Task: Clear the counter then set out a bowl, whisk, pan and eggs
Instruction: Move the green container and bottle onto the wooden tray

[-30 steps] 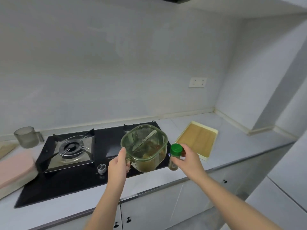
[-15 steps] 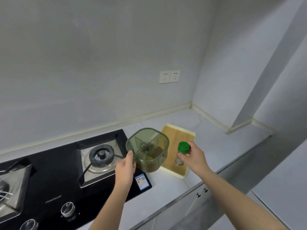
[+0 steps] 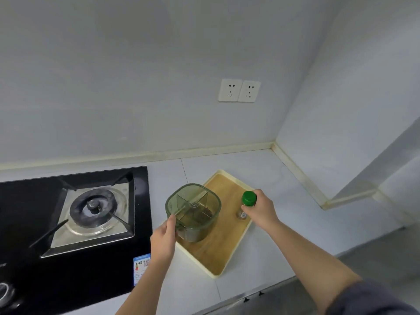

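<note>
The clearing step is in hand. The left hand grips the near rim of a green divided container. The right hand is clamped round a small bottle, just beside its green cap. Both hang low over a wooden tray lying beneath the hands on the surface; I cannot tell whether they touch it. The stove lies left of the left hand. Bowl, whisk, pan and eggs are out of view. Next, I judge, each piece needs setting down upright and side by side before the hands let go.
</note>
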The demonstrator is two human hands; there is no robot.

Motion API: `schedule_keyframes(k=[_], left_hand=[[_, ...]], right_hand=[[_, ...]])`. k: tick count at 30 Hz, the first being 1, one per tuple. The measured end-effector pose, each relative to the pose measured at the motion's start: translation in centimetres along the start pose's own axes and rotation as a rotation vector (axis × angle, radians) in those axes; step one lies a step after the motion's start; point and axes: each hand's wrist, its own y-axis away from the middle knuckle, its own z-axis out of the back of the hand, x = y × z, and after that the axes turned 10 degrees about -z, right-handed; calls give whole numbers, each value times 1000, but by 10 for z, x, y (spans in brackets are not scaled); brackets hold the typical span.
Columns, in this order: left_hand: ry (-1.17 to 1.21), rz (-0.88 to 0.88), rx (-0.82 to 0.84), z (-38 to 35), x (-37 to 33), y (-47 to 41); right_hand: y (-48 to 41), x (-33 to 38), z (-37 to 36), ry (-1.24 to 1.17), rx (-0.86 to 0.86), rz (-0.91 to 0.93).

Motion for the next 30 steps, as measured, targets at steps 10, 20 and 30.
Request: schedule_keyframes(k=[10,20,30], left_hand=[[-20,-41,-123,-33,7,-9],[-112,12,-132,-34,38,-3],[-365,66,-223,-41,36,-11]], right_hand=[[-77,-17,8,42,46,18],[-104,-37,17,36,42,14],[-108,-53,13,-72,92,-73]])
